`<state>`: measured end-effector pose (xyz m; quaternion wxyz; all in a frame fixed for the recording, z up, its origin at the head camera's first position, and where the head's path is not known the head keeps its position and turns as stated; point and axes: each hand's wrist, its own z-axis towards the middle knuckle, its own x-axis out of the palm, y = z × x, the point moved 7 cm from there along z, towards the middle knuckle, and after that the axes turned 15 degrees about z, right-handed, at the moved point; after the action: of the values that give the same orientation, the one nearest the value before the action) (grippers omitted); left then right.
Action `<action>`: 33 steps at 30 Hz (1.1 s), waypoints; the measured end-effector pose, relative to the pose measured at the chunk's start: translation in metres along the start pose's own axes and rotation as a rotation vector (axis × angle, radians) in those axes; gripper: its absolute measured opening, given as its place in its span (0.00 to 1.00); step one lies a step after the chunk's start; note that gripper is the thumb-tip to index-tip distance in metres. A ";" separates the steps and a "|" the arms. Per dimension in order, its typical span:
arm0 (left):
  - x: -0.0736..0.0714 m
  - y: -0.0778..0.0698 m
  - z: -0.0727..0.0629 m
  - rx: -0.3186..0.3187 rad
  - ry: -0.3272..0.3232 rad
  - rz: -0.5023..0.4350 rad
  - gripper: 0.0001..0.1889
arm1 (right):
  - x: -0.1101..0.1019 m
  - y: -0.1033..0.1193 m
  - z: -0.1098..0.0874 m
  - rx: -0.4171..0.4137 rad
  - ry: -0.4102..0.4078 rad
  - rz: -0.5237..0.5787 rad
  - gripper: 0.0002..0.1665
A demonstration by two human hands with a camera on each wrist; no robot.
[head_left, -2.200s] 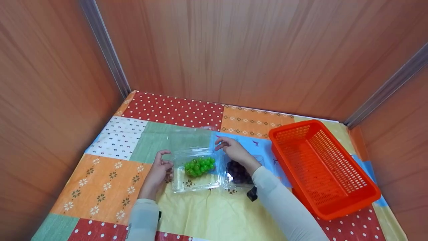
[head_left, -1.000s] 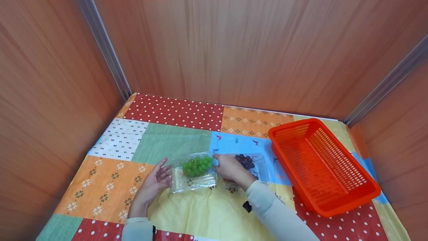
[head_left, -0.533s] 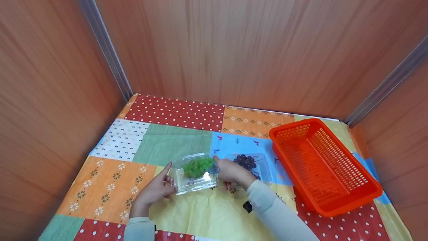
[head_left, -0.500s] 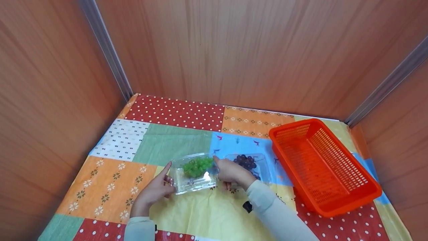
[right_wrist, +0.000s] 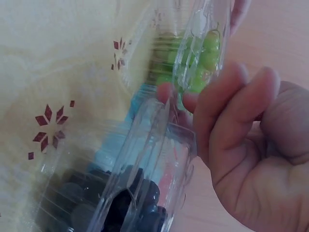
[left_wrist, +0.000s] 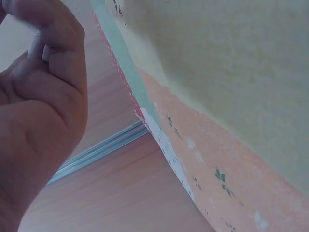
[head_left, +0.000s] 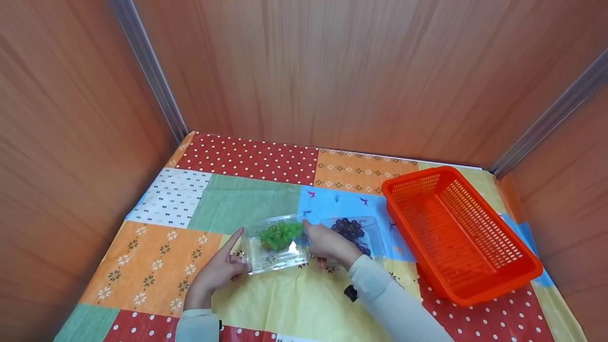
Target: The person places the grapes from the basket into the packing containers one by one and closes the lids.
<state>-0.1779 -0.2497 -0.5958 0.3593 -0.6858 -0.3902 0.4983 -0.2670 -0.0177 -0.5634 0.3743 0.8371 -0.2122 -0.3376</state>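
Observation:
A clear plastic clamshell box [head_left: 273, 263] with its lid down holds a bunch of green grapes [head_left: 280, 235]. My left hand [head_left: 219, 267] grips its left side, index finger along the edge and thumb at the near corner. At the right side my right hand [head_left: 332, 242] holds the edge with bent fingers; the right wrist view shows fingertips between the two boxes. Beside it, partly under my right hand, stands a second clear box [head_left: 376, 232] with dark grapes [head_left: 349, 229]. In the left wrist view only curled fingers of the left hand [left_wrist: 48, 96] show, the box being out of sight.
An orange-red plastic basket [head_left: 456, 294] with slotted sides stands to the right of the boxes. A patchwork tablecloth [head_left: 251, 199] covers the table. Wood-patterned panels [head_left: 304, 71] close off the back and both sides.
The green-grape box's raised lid has come down over the grapes. My right hand has moved down from the lid to the box's right edge; my left hand has closed on the left edge.

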 end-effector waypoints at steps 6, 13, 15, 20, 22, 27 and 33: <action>-0.002 0.007 0.002 -0.028 -0.009 -0.035 0.52 | 0.002 0.000 0.003 0.004 -0.035 -0.037 0.48; -0.005 0.009 0.006 -0.086 -0.046 0.019 0.51 | 0.004 -0.004 0.005 -0.004 -0.001 0.040 0.55; -0.005 0.009 0.006 -0.097 -0.050 0.029 0.51 | 0.004 -0.005 0.005 -0.002 0.004 0.072 0.57; -0.007 0.010 0.006 -0.086 -0.080 0.040 0.51 | 0.006 -0.005 0.006 -0.008 -0.012 0.088 0.55; -0.007 0.009 0.008 -0.084 -0.086 0.038 0.51 | 0.005 -0.004 0.006 0.000 -0.021 0.086 0.55; -0.006 0.003 0.009 -0.085 -0.083 0.067 0.50 | 0.003 -0.005 0.004 0.007 -0.061 0.096 0.54; -0.017 -0.006 0.001 -0.174 -0.112 0.281 0.45 | 0.003 -0.004 -0.003 -0.065 -0.098 0.068 0.47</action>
<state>-0.1835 -0.2616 -0.5839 0.2031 -0.7333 -0.3514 0.5455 -0.2629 -0.0155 -0.5665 0.4019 0.7993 -0.2476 -0.3718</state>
